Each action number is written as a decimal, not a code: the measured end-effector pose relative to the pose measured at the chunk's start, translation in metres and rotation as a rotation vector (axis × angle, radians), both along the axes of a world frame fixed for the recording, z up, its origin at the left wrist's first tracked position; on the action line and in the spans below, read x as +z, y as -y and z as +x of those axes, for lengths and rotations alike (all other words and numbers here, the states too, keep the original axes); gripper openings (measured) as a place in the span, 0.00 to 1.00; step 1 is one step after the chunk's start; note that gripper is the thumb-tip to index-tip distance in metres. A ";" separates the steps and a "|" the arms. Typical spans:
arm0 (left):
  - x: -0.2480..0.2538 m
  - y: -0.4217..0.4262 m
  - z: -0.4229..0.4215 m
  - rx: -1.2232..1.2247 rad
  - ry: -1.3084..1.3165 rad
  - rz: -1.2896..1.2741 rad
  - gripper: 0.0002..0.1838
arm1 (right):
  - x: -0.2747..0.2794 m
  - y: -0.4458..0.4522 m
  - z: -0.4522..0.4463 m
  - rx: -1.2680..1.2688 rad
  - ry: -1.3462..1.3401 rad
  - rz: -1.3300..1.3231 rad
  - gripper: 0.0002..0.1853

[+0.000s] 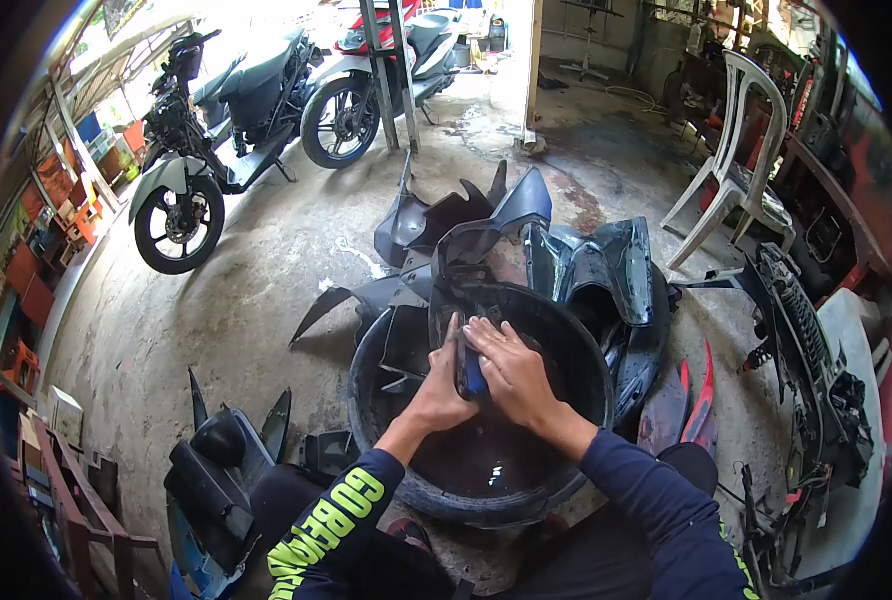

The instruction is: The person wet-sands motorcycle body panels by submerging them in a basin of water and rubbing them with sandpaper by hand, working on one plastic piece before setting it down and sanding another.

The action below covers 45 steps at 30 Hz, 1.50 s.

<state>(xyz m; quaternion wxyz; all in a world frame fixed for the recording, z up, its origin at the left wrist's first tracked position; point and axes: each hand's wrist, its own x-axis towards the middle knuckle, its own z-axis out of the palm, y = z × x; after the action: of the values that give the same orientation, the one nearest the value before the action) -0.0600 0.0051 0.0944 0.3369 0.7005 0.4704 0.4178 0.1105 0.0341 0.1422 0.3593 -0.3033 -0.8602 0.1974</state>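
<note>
Over a round black basin [366, 440] of dark water, my left hand [443, 385] is closed on the lower end of a dark plastic motorcycle fairing panel [453, 255]. My right hand [511, 370] lies against the panel's right side, its fingers stretched out and close together. Whether anything thin is under those fingers is hidden. A small blue patch [475, 376] shows between the two hands; I cannot tell if it belongs to the panel. Another grey-black fairing piece [401, 225] rests behind the basin.
Dark body panels [606, 270] lie right of the basin, near red-edged pieces [701, 395]. More black panels [221, 480] lie at lower left. A motorcycle frame [801, 340] and a plastic chair [741, 170] are at right. A stripped scooter [216, 140] and a red scooter [386, 80] stand behind.
</note>
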 end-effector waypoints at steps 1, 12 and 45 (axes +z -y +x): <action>-0.001 0.001 -0.003 -0.002 -0.003 -0.004 0.67 | -0.001 0.012 -0.001 -0.002 -0.003 -0.004 0.25; 0.002 0.006 -0.015 0.038 0.023 -0.052 0.66 | -0.002 0.025 -0.004 0.089 -0.078 0.006 0.24; 0.011 -0.002 -0.023 -0.046 0.155 -0.069 0.66 | 0.004 -0.014 -0.004 0.180 -0.106 0.005 0.26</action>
<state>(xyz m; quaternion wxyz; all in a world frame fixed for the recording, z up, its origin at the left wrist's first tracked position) -0.0835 0.0072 0.1053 0.4057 0.6648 0.4406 0.4465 0.1068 0.0479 0.1467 0.3859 -0.2132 -0.8641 0.2427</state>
